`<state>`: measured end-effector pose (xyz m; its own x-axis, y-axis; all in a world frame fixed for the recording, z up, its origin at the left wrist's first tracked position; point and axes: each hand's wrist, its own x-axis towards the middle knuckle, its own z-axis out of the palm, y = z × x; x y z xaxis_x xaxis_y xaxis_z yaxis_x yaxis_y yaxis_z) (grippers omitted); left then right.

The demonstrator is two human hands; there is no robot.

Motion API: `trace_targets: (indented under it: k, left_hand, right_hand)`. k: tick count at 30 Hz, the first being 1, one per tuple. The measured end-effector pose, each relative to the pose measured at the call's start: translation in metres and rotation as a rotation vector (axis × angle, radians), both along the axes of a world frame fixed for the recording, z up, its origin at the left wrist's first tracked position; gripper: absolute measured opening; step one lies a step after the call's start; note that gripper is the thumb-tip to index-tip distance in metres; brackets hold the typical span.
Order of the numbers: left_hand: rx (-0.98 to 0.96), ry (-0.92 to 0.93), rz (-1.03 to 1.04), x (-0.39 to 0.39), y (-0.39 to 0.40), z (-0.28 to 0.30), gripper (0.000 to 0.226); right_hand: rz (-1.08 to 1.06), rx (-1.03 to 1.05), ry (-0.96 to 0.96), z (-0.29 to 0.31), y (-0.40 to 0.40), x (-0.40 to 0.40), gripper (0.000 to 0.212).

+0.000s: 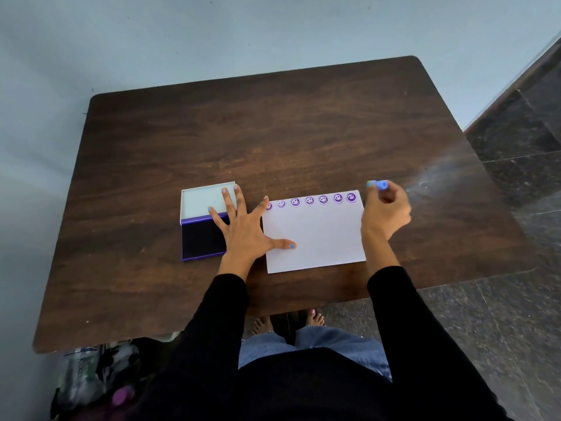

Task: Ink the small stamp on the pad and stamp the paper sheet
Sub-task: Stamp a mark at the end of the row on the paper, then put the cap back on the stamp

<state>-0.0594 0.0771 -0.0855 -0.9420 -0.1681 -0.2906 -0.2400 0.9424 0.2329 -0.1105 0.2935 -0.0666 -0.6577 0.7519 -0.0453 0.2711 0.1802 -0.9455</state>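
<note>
A white paper sheet (318, 238) lies on the dark wooden table (273, 132), with a row of several purple smiley stamps along its far edge. The open ink pad (200, 238) sits left of it, its dark pad near me and its white lid (200, 202) tilted back. My left hand (246, 229) lies flat and spread, fingers over the pad's right side and thumb pressing the sheet's left part. My right hand (385, 211) hovers just past the sheet's far right corner, pinching the small blue stamp (381, 185).
The table's near edge runs just in front of my body, with my feet visible beneath. Bags and a plastic bottle (88, 378) sit on the floor at the lower left. A pale wall is behind the table, dark stone floor to the right.
</note>
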Motion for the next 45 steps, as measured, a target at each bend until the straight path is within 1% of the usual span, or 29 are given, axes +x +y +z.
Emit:
trace_targets:
  k: [2, 4, 5, 8, 10, 16, 25, 28, 30, 33, 35, 38, 40, 42, 45]
  left_hand:
    - [0.031, 0.024, 0.022, -0.001, -0.004, 0.003, 0.119]
    - [0.082, 0.070, 0.052, -0.002, -0.013, 0.007, 0.113]
    - [0.108, 0.091, 0.066, -0.002, -0.018, 0.010, 0.106]
    - [0.144, 0.105, 0.092, 0.000, -0.034, 0.016, 0.074]
    - [0.148, 0.101, 0.096, 0.003, -0.039, 0.018, 0.062]
    - [0.138, 0.075, 0.097, 0.011, -0.037, 0.017, 0.051]
    - [0.154, 0.111, 0.127, 0.011, -0.034, 0.015, 0.025]
    - [0.177, 0.124, 0.137, 0.011, -0.034, 0.015, 0.022]
    - [0.205, 0.165, 0.153, 0.011, -0.035, 0.017, 0.022]
    - [0.279, 0.290, 0.214, 0.011, -0.035, 0.024, 0.023]
    - [0.347, 0.364, 0.253, 0.011, -0.036, 0.029, 0.023]
    - [0.550, 0.389, 0.319, 0.011, -0.036, 0.035, 0.033]
    - [0.630, 0.383, 0.373, 0.012, -0.035, 0.038, 0.041]
    - [0.617, 0.401, 0.392, 0.014, -0.034, 0.039, 0.039]
    - [0.592, 0.425, 0.416, 0.016, -0.035, 0.040, 0.034]
  right_hand:
    - [-0.096, -0.105, 0.044, 0.009, 0.009, -0.003, 0.023]
    - [-0.162, -0.187, 0.084, 0.018, 0.015, -0.008, 0.021]
    - [-0.181, -0.224, 0.107, 0.021, 0.017, -0.009, 0.019]
    - [-0.188, -0.307, 0.147, 0.026, 0.016, -0.011, 0.015]
    - [-0.187, -0.349, 0.151, 0.027, 0.013, -0.012, 0.014]
    - [-0.197, -0.449, 0.159, 0.034, 0.008, -0.014, 0.014]
    - [-0.101, -0.506, 0.192, 0.040, -0.002, -0.017, 0.015]
    - [-0.082, -0.496, 0.169, 0.040, -0.007, -0.019, 0.017]
    - [-0.055, -0.516, 0.173, 0.041, -0.013, -0.020, 0.022]
    - [0.041, -0.588, 0.194, 0.042, -0.031, -0.022, 0.026]
    - [0.155, -0.651, 0.195, 0.044, -0.050, -0.023, 0.025]
    - [0.404, -0.746, 0.126, 0.045, -0.081, -0.018, 0.006]
    - [0.573, -0.782, 0.057, 0.041, -0.101, -0.012, 0.011]
    - [0.741, -0.756, -0.033, 0.037, -0.117, -0.006, 0.007]
    - [0.913, -0.625, -0.154, 0.028, -0.131, 0.002, 0.015]
